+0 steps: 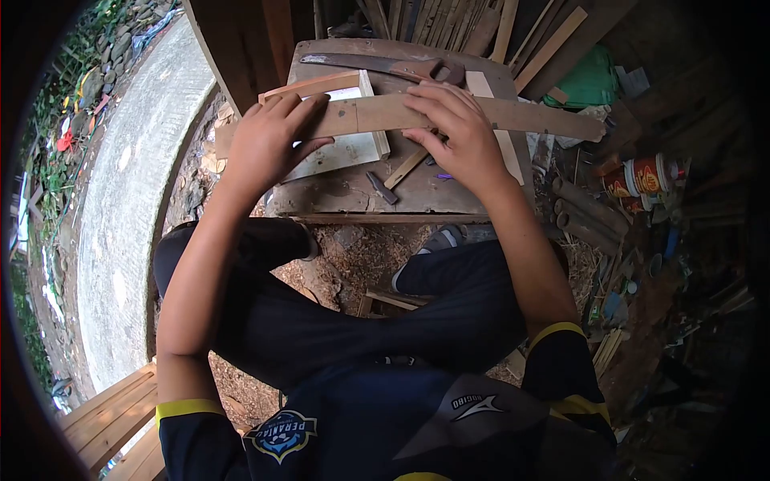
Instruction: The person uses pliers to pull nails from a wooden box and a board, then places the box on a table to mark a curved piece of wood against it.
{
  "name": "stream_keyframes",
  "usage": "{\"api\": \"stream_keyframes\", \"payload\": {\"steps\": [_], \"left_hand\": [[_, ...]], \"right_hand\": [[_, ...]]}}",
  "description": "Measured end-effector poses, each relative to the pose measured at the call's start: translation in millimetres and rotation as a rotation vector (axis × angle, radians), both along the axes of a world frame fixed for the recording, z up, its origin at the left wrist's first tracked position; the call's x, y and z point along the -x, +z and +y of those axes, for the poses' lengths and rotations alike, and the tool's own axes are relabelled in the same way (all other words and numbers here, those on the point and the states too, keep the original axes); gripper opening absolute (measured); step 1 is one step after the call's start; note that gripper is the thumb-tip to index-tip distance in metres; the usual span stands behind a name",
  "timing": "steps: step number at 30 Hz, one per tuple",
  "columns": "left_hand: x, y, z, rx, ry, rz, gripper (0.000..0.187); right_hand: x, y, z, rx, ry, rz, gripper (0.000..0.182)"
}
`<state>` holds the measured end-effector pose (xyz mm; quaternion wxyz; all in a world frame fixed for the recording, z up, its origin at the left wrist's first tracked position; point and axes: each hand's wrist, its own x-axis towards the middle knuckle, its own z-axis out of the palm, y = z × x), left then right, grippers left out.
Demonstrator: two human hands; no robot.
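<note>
A long, thin wooden board (365, 115) lies crosswise above the low worktable (321, 200), with a pencil-like line across it. My left hand (269, 140) is closed on its left part, fingers over the far edge and thumb at the near side. Farther right, my right hand (457, 132) grips the same board in a similar way. Under the board, a shallow wooden box (377, 144) with a whitish bottom is partly hidden. Close to the table's near edge lies a hammer (383, 187), its wooden handle running up toward my right hand.
A handsaw (369, 62) lies along the table's far side. A pale board (507, 156) rests at the right. Wood strips (553, 48) lean behind, near a green sack (585, 78). Cans (646, 174) stand right; a concrete strip (132, 176) runs left. Shavings (341, 264) cover the ground.
</note>
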<state>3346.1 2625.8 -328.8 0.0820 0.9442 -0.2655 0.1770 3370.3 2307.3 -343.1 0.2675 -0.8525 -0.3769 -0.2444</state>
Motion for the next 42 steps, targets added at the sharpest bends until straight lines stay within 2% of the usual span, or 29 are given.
{"api": "stream_keyframes", "payload": {"steps": [2,3,6,8,9,10,11,12,14,15,16,18,20,22,24,27,28,30,31,33,35,36,38,40,42], "left_hand": [[-4.5,11.3,5.1,-0.056,0.038,-0.13,0.061],[-6.3,14.8,11.3,-0.042,0.039,-0.222,0.059],[-1.7,26.1,25.4,0.065,0.181,-0.111,0.055],[3.1,30.4,34.5,0.114,0.242,-0.045,0.054],[4.0,29.5,40.4,0.168,0.272,-0.057,0.055],[5.9,31.5,39.9,0.222,0.298,-0.068,0.056],[9.8,35.4,37.2,0.332,0.376,0.083,0.058],[8.6,30.3,39.4,0.333,0.367,0.081,0.058],[4.7,15.9,47.7,0.514,0.265,0.011,0.055],[7.6,19.2,45.6,0.552,0.284,0.078,0.056],[7.3,20.5,44.3,0.555,0.276,0.072,0.056],[8.2,21.6,43.9,0.384,0.319,0.067,0.056],[11.7,26.9,38.7,0.402,0.336,0.109,0.056],[13.8,28.9,37.5,0.342,0.325,0.104,0.057],[17.6,35.6,32.8,0.348,0.357,0.126,0.057],[26.5,57.5,22.4,0.321,0.386,0.193,0.057],[23.8,60.2,23.1,0.317,0.396,0.187,0.057],[9.8,60.1,25.2,0.232,0.378,0.192,0.058],[-0.1,46.1,28.9,0.272,0.354,0.187,0.058],[-15.7,15.7,38.6,0.298,0.294,0.138,0.061],[-22.0,12.6,39.7,0.263,0.275,0.105,0.061],[-26.0,10.3,44.6,0.233,0.211,-0.03,0.06],[-30.4,16.6,49.0,0.221,0.239,0.011,0.061],[-38.5,7.9,56.1,0.325,0.218,0.017,0.057],[-51.2,6.1,60.8,0.357,0.163,-0.007,0.059]], "right_hand": [[0.8,5.2,0.9,-0.076,-0.064,-0.165,0.037],[4.2,8.8,-3.2,-0.074,-0.067,-0.164,0.037],[8.5,18.4,-27.2,-0.015,-0.136,-0.157,0.03],[1.2,13.0,-43.8,-0.003,-0.031,0.235,0.023],[-2.6,2.6,-54.9,0.026,-0.085,0.38,0.021],[-5.3,-0.2,-64.5,0.026,-0.09,0.376,0.021],[-7.4,-2.5,-74.2,0.124,-0.162,0.468,0.021],[-9.5,-5.0,-81.4,0.222,-0.235,0.559,0.022],[-16.5,-14.9,-91.9,0.198,-0.285,0.58,0.022],[-18.5,-16.0,-93.9,0.176,-0.329,0.6,0.023],[-20.2,-18.0,-94.5,0.174,-0.335,0.592,0.023],[-22.1,-26.1,-87.5,0.166,-0.325,0.527,0.023],[-24.9,-38.7,-73.9,0.158,-0.297,0.495,0.022],[-28.2,-55.1,-57.1,0.05,-0.203,0.258,0.02],[-43.0,-58.8,-46.3,-0.001,-0.18,0.247,0.024],[-91.1,-71.6,-41.9,0.154,-0.273,0.215,0.044],[-103.0,-82.3,-38.6,0.149,-0.263,0.213,0.044],[-120.2,-97.1,-34.6,0.308,-0.464,0.251,0.05],[-125.6,-96.8,-28.3,0.384,-0.486,0.322,0.053],[-133.3,-90.5,-20.2,0.382,-0.514,0.337,0.05],[-143.7,-99.8,-20.7,0.38,-0.538,0.293,0.04],[-147.3,-100.6,-24.8,0.371,-0.545,0.292,0.04],[-141.7,-101.4,-30.2,0.324,-0.561,0.03,0.034],[-143.6,-100.1,-39.0,0.232,-0.436,-0.063,0.035],[-142.7,-94.9,-45.9,0.257,-0.392,-0.052,0.035]]}}
